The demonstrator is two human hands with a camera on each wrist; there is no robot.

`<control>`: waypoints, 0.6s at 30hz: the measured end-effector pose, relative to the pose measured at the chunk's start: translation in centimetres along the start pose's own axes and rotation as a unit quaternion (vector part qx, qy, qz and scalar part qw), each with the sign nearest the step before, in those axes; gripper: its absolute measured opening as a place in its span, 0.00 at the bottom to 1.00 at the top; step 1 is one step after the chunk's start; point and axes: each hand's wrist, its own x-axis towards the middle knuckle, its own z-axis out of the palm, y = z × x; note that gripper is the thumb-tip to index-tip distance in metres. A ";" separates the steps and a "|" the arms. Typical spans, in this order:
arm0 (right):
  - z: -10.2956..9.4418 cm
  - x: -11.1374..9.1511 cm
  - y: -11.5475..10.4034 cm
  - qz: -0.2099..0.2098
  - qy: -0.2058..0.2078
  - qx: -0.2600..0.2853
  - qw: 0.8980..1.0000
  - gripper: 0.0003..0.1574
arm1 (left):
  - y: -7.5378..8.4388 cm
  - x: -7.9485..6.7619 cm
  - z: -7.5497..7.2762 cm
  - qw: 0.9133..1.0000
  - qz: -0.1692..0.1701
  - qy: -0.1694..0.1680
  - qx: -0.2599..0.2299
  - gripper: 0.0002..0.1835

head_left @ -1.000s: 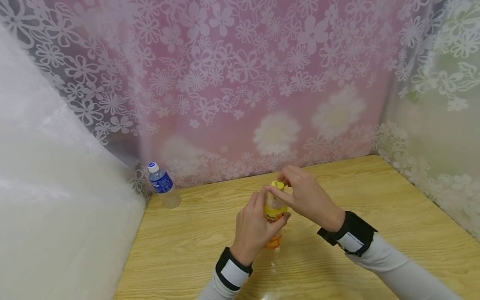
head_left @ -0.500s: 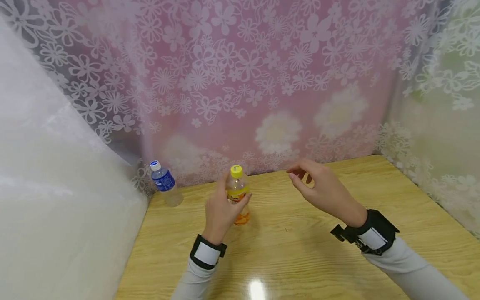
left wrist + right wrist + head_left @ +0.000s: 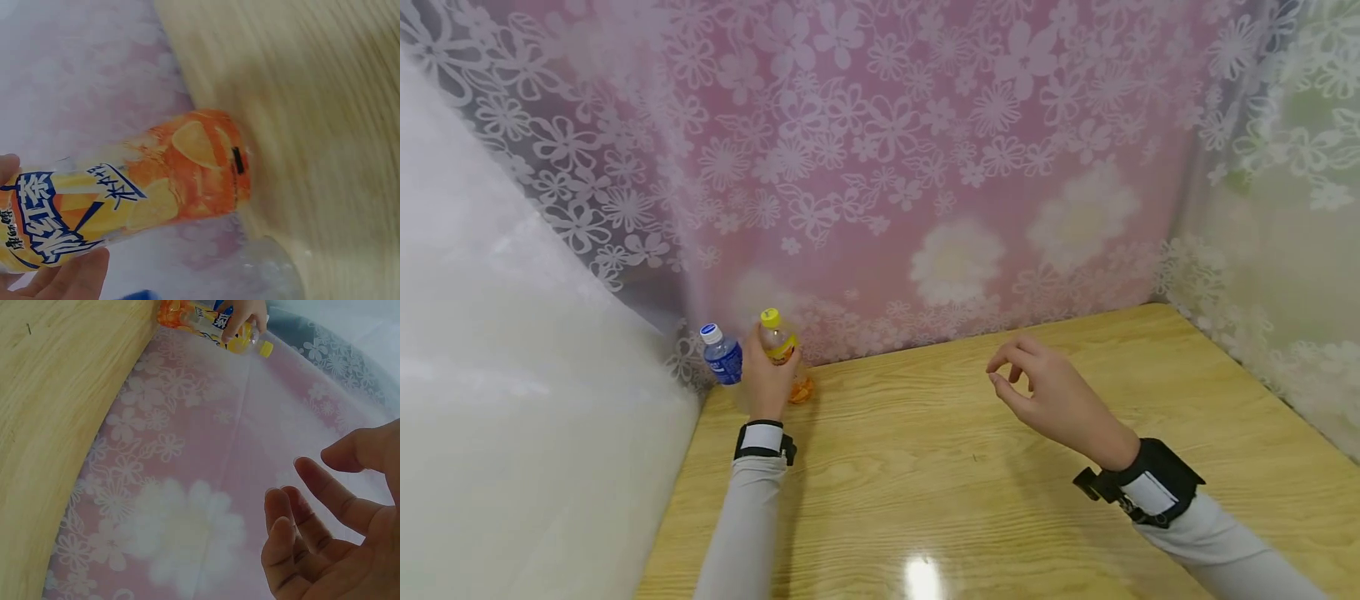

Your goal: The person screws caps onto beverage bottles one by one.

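Note:
My left hand [image 3: 767,379] grips a clear drink bottle [image 3: 781,343] with a yellow cap and an orange and yellow label, at the far left of the table. In the left wrist view, fingers curl round the upper label of that bottle [image 3: 156,181], and its base is close over the wood. Just left of it stands a bottle with a blue label [image 3: 724,360] and a white cap, its lower part overlapped by my hand. Away to the right, my right hand [image 3: 1048,400] hovers over the table with loosely bent fingers, holding nothing.
The wooden table [image 3: 910,467] ends at a pink flowered curtain [image 3: 880,208] along the back. White sheeting [image 3: 535,375] borders the left side, and a pale flowered curtain [image 3: 1285,275] borders the right.
My left hand has carried the yellow-capped bottle leftward and back, close to the blue-labelled one. My right hand has come off the cap and moved right.

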 end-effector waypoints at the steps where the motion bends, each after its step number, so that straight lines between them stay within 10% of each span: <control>1: 0.2 -0.1 0.0 0.000 -0.001 0.000 1.000 0.06 | -0.5 0.2 0.0 1.000 -0.009 0.002 0.006 0.46; 18: 2.6 -1.7 1.7 0.043 -0.044 -0.017 0.998 0.08 | -1.3 -1.4 -2.3 0.996 -0.019 0.031 0.080 0.50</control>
